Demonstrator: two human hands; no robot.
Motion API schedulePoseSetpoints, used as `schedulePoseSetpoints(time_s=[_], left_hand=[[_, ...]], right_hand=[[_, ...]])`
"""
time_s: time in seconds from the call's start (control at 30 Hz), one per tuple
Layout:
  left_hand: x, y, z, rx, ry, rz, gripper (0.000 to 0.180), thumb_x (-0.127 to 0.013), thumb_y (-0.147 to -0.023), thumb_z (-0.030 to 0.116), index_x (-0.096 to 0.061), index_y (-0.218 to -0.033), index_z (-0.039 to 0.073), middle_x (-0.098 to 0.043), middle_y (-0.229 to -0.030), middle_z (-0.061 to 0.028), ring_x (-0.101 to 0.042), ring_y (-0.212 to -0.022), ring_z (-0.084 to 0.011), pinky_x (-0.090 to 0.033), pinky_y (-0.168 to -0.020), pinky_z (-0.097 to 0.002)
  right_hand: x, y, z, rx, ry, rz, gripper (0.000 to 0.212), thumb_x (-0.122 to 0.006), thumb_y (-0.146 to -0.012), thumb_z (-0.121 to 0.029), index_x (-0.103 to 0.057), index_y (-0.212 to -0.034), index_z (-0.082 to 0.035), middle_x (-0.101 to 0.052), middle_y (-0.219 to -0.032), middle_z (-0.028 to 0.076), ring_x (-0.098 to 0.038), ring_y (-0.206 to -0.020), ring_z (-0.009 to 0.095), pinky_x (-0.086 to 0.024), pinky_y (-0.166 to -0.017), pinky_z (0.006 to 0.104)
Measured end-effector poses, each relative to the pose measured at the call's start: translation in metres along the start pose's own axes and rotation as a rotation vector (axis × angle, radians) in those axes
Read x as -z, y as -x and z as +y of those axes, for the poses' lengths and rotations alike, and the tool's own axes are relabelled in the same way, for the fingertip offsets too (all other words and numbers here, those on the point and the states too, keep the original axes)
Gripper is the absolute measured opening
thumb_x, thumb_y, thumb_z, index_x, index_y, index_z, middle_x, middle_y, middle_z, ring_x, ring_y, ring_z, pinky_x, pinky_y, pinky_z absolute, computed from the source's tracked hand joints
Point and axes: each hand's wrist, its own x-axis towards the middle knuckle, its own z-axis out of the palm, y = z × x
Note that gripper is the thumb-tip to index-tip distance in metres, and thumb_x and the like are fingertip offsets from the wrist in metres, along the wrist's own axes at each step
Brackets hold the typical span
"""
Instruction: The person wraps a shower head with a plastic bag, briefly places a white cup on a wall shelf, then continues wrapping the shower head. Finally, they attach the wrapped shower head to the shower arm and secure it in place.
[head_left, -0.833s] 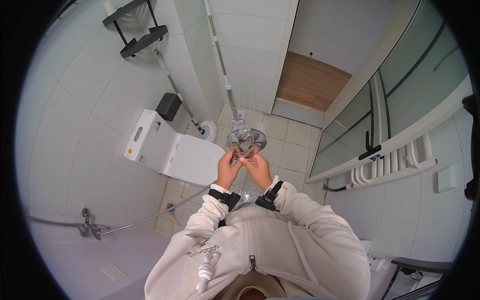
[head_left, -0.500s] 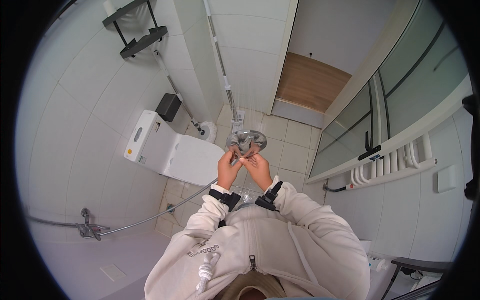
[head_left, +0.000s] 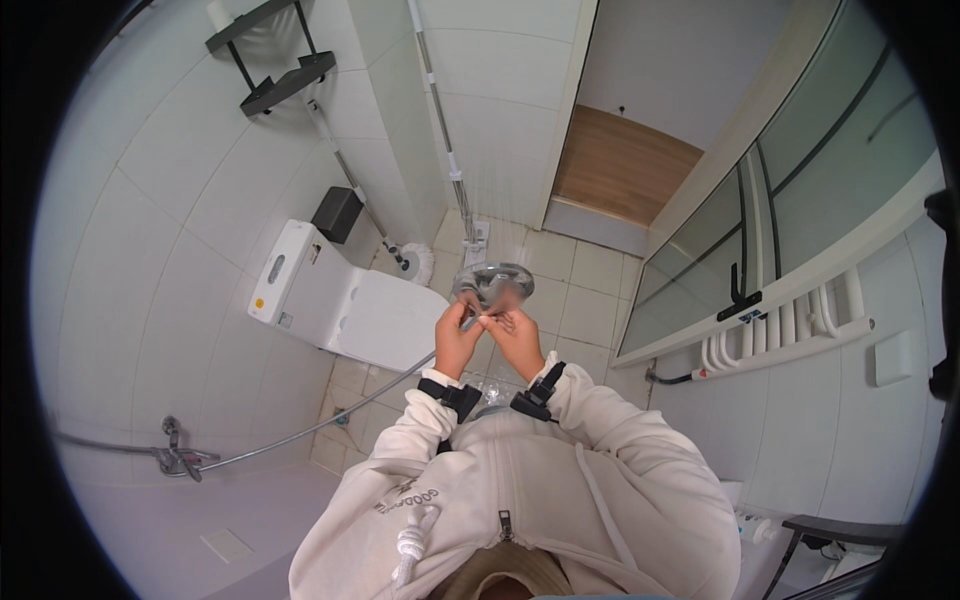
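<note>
Chrome glints; two hands (head_left: 457,343) (head_left: 516,343) hold one shower head (head_left: 494,280).

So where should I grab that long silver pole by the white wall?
I'd probably hold the long, thin silver pole around its middle, coming from the near side: it stands steeply, looks uncovered there, and the white tiled wall is behind it.

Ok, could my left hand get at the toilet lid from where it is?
Probably yes: the toilet lid lies just left of your left hand, and only the hose runs near its edge. But that hand is busy at the shower head, and the lid's depth below is hard to judge.
</note>
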Motion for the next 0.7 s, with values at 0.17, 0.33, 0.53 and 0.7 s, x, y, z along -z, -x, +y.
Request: schedulePoseSetpoints(time_s=[0.17,0.33,0.53,0.7], left_hand=[[0.002,0.0,0.008,-0.017,-0.019,0.017,0.021,-0.076,-0.081,-0.001,-0.062,-0.096,-0.001,-0.061,-0.088,-0.0027,-0.054,-0.081,-0.0095,-0.048,-0.073,-0.0259],[0.004,-0.001,0.01,0.003,-0.019,0.023,0.024,-0.077,-0.078,-0.003,-0.064,-0.097,-0.001,-0.067,-0.09,-0.0113,-0.066,-0.086,-0.0195,-0.053,-0.079,-0.0322],[0.005,-0.001,0.012,-0.018,-0.004,0.035,0.024,-0.077,-0.079,-0.003,-0.063,-0.097,-0.001,-0.067,-0.092,-0.0115,-0.067,-0.089,-0.0215,-0.053,-0.082,-0.0327],[0.01,-0.001,0.006,-0.044,0.0,0.039,0.025,-0.075,-0.08,-0.001,-0.064,-0.103,-0.002,-0.066,-0.095,-0.007,-0.063,-0.088,-0.0138,-0.052,-0.08,-0.0282]], right_hand=[[0.0,-0.001,0.002,-0.011,0.002,-0.008,0.019,-0.071,-0.096,-0.006,-0.063,-0.111,0.003,-0.07,-0.108,0.007,-0.067,-0.102,0.013,-0.053,-0.093,0.0284],[0.0,-0.001,0.002,-0.011,0.026,-0.01,0.02,-0.071,-0.096,-0.006,-0.063,-0.112,0.003,-0.07,-0.109,0.007,-0.067,-0.102,0.014,-0.053,-0.094,0.029],[-0.002,-0.002,0.005,0.013,0.016,-0.008,0.02,-0.071,-0.095,-0.005,-0.063,-0.112,0.003,-0.07,-0.11,0.008,-0.067,-0.103,0.014,-0.053,-0.095,0.0292],[-0.006,-0.005,0.005,0.002,0.037,-0.016,0.021,-0.071,-0.095,-0.005,-0.064,-0.113,0.004,-0.07,-0.111,0.008,-0.067,-0.103,0.015,-0.054,-0.094,0.0294]])
